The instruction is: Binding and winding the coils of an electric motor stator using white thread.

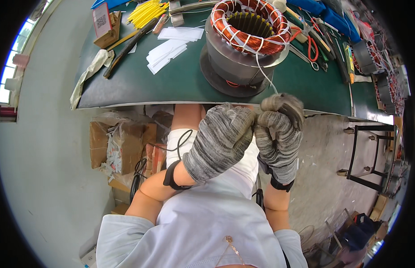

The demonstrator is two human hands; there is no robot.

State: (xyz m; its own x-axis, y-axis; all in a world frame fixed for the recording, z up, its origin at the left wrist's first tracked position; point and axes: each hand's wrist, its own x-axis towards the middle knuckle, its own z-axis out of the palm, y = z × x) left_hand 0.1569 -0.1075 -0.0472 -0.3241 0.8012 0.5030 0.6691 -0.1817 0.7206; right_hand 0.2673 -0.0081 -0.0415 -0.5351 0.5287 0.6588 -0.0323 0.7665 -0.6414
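Note:
A motor stator (243, 58) with copper windings (221, 29) on top stands at the table's front edge on a dark round base (206, 73). White cord laces the windings, and one loose length of white cord (264, 73) runs down to my right hand. My right hand (281, 134), in a grey knitted glove, is closed with its fingers curled around the cord. Against it, my left hand (223, 140) in a matching glove is also closed. What its fingers pinch is hidden. Both hands are held above my lap, just in front of the table edge.
On the green table (113, 89) lie white paper slips (167, 56), yellow strips (147, 13), a dark stick (129, 49) and a small box (104, 27). Red-handled scissors (313, 51) and other tools lie right. A cardboard box (122, 145) and a black wheeled frame (368, 156) stand below.

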